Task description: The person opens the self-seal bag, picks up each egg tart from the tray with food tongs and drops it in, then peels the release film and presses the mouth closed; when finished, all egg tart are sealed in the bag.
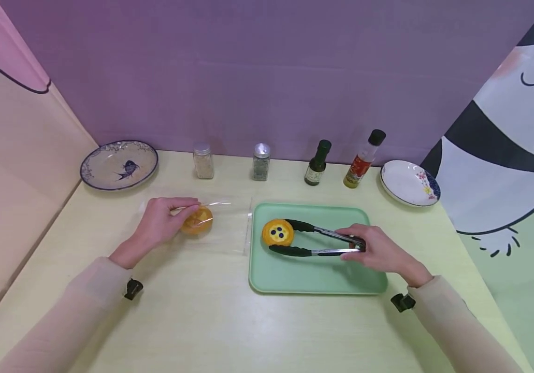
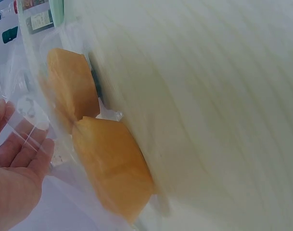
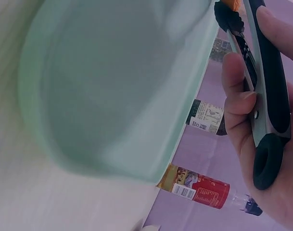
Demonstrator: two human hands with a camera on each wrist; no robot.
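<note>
My left hand pinches the upper film of a clear plastic bag at the left. Inside the bag, two golden pastries show side by side in the left wrist view; from the head they overlap the fingers. My right hand grips black-tipped metal tongs above the green tray. At their tips sits a round yellow tart with several dark blueberries, one tip against its upper edge, the other by its lower edge. Whether the tart is lifted off the tray cannot be told.
Along the back stand two shakers, a small dark bottle and a red-labelled bottle. A fish-patterned plate lies at the back left, a flowered dish at the back right. The bag's open end borders the tray.
</note>
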